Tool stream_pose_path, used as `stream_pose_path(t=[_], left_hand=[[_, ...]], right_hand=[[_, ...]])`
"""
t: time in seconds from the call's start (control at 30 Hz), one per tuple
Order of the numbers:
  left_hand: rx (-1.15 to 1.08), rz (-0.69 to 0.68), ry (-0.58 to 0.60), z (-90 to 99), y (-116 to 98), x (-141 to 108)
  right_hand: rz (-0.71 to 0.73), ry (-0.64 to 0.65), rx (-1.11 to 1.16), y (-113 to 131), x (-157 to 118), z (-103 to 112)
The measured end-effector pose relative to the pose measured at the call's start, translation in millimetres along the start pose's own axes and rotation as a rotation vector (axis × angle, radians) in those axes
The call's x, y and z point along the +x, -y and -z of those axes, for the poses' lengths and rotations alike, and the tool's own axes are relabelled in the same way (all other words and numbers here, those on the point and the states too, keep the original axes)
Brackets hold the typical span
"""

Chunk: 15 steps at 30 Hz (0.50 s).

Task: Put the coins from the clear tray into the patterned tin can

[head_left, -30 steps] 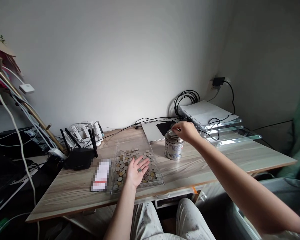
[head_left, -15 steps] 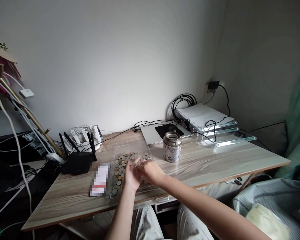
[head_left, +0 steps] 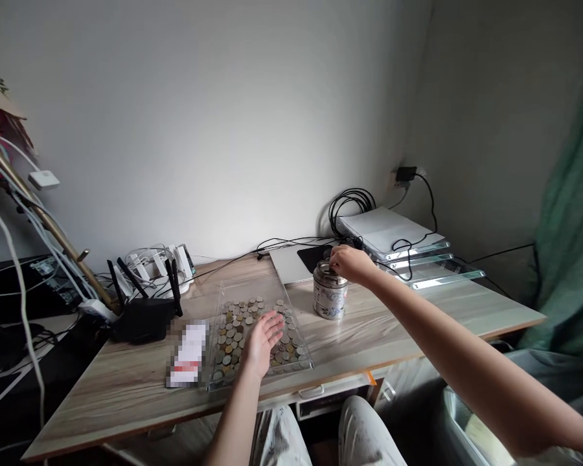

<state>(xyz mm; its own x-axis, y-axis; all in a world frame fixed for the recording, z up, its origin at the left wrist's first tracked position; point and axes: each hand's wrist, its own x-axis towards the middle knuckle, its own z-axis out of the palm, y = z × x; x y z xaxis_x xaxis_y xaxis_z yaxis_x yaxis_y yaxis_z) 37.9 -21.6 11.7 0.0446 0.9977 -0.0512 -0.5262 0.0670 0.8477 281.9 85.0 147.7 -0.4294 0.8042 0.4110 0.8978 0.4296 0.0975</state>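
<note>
My right hand (head_left: 350, 263) is over the top of a round, patterned metal coin tin (head_left: 329, 300). Its fingers are pinched at the slotted lid, apparently on a coin that the fingers mostly hide. My left hand (head_left: 261, 346) hovers palm up above a clear shallow tray (head_left: 307, 367), fingers loosely spread and slightly curled; no coin can be made out in the palm. Many silver and brass-coloured coins (head_left: 234, 335) lie spread in one layer across the tray, partly hidden behind my left hand and forearm.
Left of the tray lie a blurred-out white and red item (head_left: 189, 355) and a black router (head_left: 143, 317). Behind the tin sits a silver laptop-like slab (head_left: 284, 259). Clear stacked trays (head_left: 437, 278) and coiled black cable (head_left: 352, 202) stand at the back right.
My right hand has left my left palm and moved right, up to the lid of the tin. My left hand stays above the tray, its fingers now more open. The view has shifted slightly.
</note>
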Motion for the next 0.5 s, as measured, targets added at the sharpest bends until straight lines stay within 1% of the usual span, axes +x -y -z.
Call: stream_pose_path(t=[0.07, 0.13, 0.17, 0.2, 0.23, 0.27, 0.3, 0.33, 0.4, 0.47, 0.5], left_hand=[[0.291, -0.101, -0.017, 2.4, -8.9, -0.9], [0.699, -0.242, -0.04, 10.4, -24.6, 3.2], [0.913, -0.298, -0.067, 16.1, -33.9, 7.5], [1.115, -0.297, -0.072, 22.5, -43.3, 13.2], [1.296, -0.25, -0.048, 29.1, -52.2, 19.7], [1.454, -0.15, -0.012, 35.4, -59.9, 26.4], [1.592, -0.035, 0.025, 41.1, -66.1, 32.5], [1.707, 0.078, 0.088, 45.9, -70.9, 37.5], [1.846, 0.224, 0.194, 52.5, -76.3, 42.3], [1.906, 0.282, 0.288, 55.6, -78.5, 39.7], [1.921, 0.291, 0.329, 56.2, -79.2, 36.1]], right_hand=[[-0.021, -0.041, 0.009, 11.5, -1.6, 1.8], [-0.015, -0.076, 0.087, 33.5, -4.1, -2.5], [0.018, -0.048, 0.161, 48.8, -5.6, -8.2], [0.077, 0.024, 0.249, 66.6, -7.2, -16.4], [0.157, 0.127, 0.344, 86.1, -8.7, -26.7], [0.244, 0.252, 0.418, 106.2, -10.1, -38.5], [0.32, 0.341, 0.466, 125.9, -11.1, -50.9], [0.363, 0.4, 0.498, 144.2, -11.6, -63.1], [0.382, 0.449, 0.541, 173.9, -11.5, -83.8], [0.408, 0.516, 0.604, 192.9, -10.5, -96.9], [0.454, 0.562, 0.643, 198.7, -10.3, -100.5]])
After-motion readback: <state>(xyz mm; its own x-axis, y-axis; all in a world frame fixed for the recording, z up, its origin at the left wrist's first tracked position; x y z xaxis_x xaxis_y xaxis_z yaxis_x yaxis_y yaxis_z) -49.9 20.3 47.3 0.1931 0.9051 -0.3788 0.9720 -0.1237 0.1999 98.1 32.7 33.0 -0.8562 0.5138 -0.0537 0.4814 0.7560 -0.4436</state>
